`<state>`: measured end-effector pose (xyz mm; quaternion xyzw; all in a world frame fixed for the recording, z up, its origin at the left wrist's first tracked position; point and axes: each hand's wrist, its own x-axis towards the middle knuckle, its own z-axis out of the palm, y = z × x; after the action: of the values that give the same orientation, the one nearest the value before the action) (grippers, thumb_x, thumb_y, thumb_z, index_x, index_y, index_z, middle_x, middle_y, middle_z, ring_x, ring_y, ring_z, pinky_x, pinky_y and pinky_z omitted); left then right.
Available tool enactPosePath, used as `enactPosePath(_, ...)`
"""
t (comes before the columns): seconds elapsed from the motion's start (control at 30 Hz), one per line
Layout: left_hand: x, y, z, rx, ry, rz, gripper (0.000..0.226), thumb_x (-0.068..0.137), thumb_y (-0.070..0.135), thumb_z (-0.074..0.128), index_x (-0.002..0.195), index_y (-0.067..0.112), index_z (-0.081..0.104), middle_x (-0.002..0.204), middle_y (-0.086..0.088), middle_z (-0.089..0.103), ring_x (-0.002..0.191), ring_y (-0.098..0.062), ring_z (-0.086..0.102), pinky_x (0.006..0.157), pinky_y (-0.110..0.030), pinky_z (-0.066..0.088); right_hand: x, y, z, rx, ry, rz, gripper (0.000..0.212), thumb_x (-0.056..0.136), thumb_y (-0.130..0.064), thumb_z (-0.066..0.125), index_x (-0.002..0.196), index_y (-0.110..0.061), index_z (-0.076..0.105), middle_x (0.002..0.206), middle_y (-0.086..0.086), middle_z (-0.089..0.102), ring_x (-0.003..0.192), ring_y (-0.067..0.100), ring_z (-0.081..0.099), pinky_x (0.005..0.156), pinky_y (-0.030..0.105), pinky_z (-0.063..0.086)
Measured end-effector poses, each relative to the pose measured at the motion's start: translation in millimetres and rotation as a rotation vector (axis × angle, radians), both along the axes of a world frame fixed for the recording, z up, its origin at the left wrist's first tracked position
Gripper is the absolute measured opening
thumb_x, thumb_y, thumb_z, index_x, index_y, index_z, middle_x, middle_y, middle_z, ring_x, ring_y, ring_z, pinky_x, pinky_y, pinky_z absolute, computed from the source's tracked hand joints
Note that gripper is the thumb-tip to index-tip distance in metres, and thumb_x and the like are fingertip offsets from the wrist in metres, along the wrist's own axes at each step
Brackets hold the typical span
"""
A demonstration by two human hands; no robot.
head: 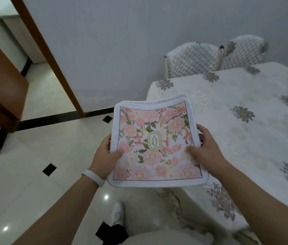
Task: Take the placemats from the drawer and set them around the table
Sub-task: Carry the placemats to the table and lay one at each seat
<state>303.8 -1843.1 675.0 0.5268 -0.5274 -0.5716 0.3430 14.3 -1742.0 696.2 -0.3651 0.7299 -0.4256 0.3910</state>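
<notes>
Two hands gripping a stack of floral placemats [155, 142] (left hand [105, 152], right hand [204, 147]) by opposite edges, above the counter [245, 121] corner; legible: "GARDEN", "GENTLE SMILE".

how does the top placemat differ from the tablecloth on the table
The top placemat is covered edge to edge in pink flowers inside a white border; the tablecloth is white with scattered grey-gold flowers. The placemat is held in the air by the left hand and right hand; the tablecloth lies draped over the table. Both are floral.
</notes>
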Motion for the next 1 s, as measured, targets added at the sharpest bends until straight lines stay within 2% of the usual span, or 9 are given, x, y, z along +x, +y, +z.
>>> enactPosePath(0.1,7,-53,-11,0.027,0.038,-0.123,0.049,0.087,-0.006,0.061,0.124,0.026,0.052,0.108,0.004,0.066,0.093,-0.016,0.067,0.071,-0.033,0.059,22,-22,-6,0.032,0.006,-0.131,0.08,0.085,-0.003,0.07,0.148,-0.036,0.033,0.115,-0.001,0.063,0.091,0.018,0.071,0.067,0.033,0.061)
enactPosePath(0.27,9,-128,-17,0.051,0.072,-0.296,0.054,0.088,-0.006,0.061,0.132,0.023,0.049,0.113,0.005,0.065,0.097,-0.015,0.066,0.069,-0.028,0.058,52,-50,-4,0.049,-0.001,-0.326,0.077,0.087,-0.002,0.067,0.147,-0.035,0.033,0.113,-0.003,0.063,0.091,0.015,0.07,0.059,0.024,0.057)
enactPosePath(0.37,0,-156,-16,0.059,0.091,-0.392,0.054,0.087,-0.007,0.06,0.133,0.019,0.05,0.115,0.0,0.066,0.098,-0.018,0.068,0.07,-0.031,0.06,58,-56,-1,0.056,0.023,-0.411,0.075,0.088,-0.002,0.066,0.145,-0.037,0.033,0.113,-0.005,0.064,0.094,0.016,0.069,0.067,0.031,0.059)
enactPosePath(0.47,-18,-177,-14,0.067,0.095,-0.467,0.054,0.087,-0.007,0.061,0.132,0.02,0.05,0.117,-0.001,0.065,0.101,-0.021,0.067,0.078,-0.041,0.059,56,-57,-1,0.055,0.025,-0.506,0.073,0.088,-0.002,0.066,0.141,-0.041,0.036,0.113,-0.005,0.065,0.094,0.015,0.069,0.069,0.035,0.06)
enactPosePath(0.53,-36,-190,-14,0.075,0.102,-0.516,0.053,0.088,-0.007,0.06,0.131,0.021,0.05,0.117,-0.002,0.065,0.102,-0.023,0.066,0.08,-0.045,0.057,51,-57,-2,0.05,0.026,-0.568,0.071,0.088,-0.002,0.066,0.138,-0.043,0.037,0.111,-0.007,0.066,0.093,0.015,0.07,0.069,0.035,0.06)
enactPosePath(0.6,-59,-199,-16,0.083,0.109,-0.58,0.053,0.088,-0.008,0.06,0.13,0.022,0.051,0.116,0.0,0.066,0.1,-0.02,0.067,0.078,-0.041,0.058,41,-56,-8,0.037,0.01,-0.633,0.07,0.087,0.0,0.065,0.135,-0.045,0.038,0.11,-0.008,0.066,0.094,0.014,0.07,0.069,0.035,0.06)
enactPosePath(0.7,-96,-211,-22,0.059,0.081,-0.662,0.055,0.088,-0.007,0.061,0.122,0.035,0.052,0.113,0.006,0.066,0.098,-0.016,0.067,0.078,-0.038,0.058,23,-56,-23,0.039,-0.029,-0.722,0.069,0.086,0.002,0.063,0.132,-0.044,0.04,0.111,-0.007,0.066,0.095,0.014,0.069,0.071,0.035,0.059)
enactPosePath(0.87,-166,-227,-38,0.054,-0.015,-0.751,0.056,0.088,-0.008,0.059,0.123,0.035,0.05,0.107,0.01,0.066,0.093,-0.011,0.067,0.067,-0.025,0.058,-15,-64,-56,0.055,-0.119,-0.835,0.07,0.085,0.003,0.062,0.136,-0.04,0.041,0.114,-0.004,0.066,0.097,0.016,0.069,0.074,0.039,0.061)
enactPosePath(1.0,-234,-247,-54,0.018,-0.116,-0.896,0.056,0.088,-0.005,0.059,0.126,0.036,0.052,0.114,0.01,0.067,0.1,-0.015,0.066,0.076,-0.033,0.057,-55,-70,-77,0.059,-0.152,-0.931,0.07,0.085,0.003,0.061,0.138,-0.038,0.04,0.114,-0.005,0.065,0.096,0.013,0.067,0.072,0.035,0.059)
